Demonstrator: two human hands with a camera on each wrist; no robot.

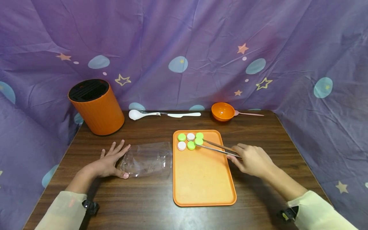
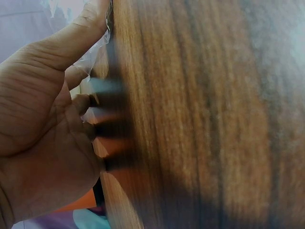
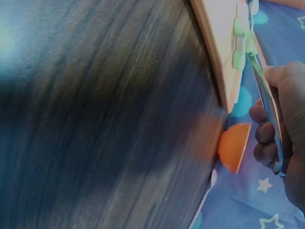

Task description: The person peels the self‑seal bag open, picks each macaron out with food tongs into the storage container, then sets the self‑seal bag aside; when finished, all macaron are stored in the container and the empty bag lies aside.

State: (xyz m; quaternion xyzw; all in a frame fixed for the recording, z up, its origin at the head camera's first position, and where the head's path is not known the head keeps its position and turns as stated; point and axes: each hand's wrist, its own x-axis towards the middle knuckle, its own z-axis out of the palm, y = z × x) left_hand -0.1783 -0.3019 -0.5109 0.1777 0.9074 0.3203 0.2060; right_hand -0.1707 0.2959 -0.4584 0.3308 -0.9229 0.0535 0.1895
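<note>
The wooden tabletop point(image 1: 149, 198) carries everything, and there is one of each big piece. Near its far left corner stands one orange cylindrical holder point(image 1: 97, 107) with a dark slotted top. In the middle, running from mid-table toward the near edge, lies one orange tray point(image 1: 201, 179), its long axis pointing away from the person. Just left of the tray, touching or nearly touching its left rim, lies one clear plastic bag point(image 1: 146, 159), flat on the wood.

The left hand point(image 1: 110, 161) rests open on the table, fingers spread, thumb pressing the bag's left edge; the left wrist view shows the thumb against the plastic. The right hand point(image 1: 253, 159) sits at the tray's right rim, fingers curled round one pair of metal tweezers point(image 1: 215, 147). Their long axis runs from the hand up and to the left across the tray, toward its far left corner, and the tips close on a green cap point(image 1: 198, 141).

That cap belongs to a cluster in the tray's far left corner: six bottle caps, four green and two pinkish white, in two rows, touching or nearly so. The cluster lies ahead and left of the right hand, within the tweezers' reach, and ahead and right of the left hand; the bag lies between the left hand and the tray.

Along the far edge lie one small orange bowl point(image 1: 222, 111), one pink spoon point(image 1: 248, 113) just right of it, one white ladle point(image 1: 139, 114) and one white-handled knife point(image 1: 184, 114).
</note>
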